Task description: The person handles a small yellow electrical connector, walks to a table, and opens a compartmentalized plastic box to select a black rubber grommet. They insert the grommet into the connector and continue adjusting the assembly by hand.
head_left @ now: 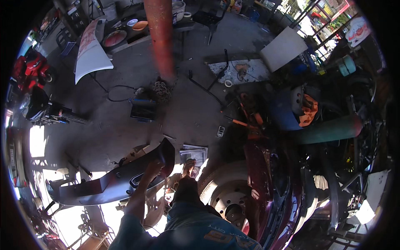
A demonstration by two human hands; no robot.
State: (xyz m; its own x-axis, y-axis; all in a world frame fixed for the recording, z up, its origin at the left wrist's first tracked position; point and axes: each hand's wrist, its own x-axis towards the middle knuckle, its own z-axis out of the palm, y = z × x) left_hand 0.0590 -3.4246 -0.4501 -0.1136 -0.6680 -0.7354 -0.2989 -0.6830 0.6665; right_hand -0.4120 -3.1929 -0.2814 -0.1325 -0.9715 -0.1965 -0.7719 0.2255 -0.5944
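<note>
My left arm reaches forward from a blue sleeve, and my left hand [154, 167] is closed on the raised right end of a dark car bumper [106, 189]. The bumper stretches away to the left in front of me, tilted, with a slot-shaped opening near my hand. Shade blurs the fingers. My right hand does not show. Below my shirt a dark-clothed leg and a foot [189, 163] appear, close to a sheet of printed paper [195, 154] on the floor.
To my right stand a wheel [227, 202] and a dark red car body part [268, 187]. An orange floor jack [250, 118] lies beyond. A red post [160, 37], a chain pile [161, 91], a blue toolbox [143, 109] and a white panel [91, 54] are farther off.
</note>
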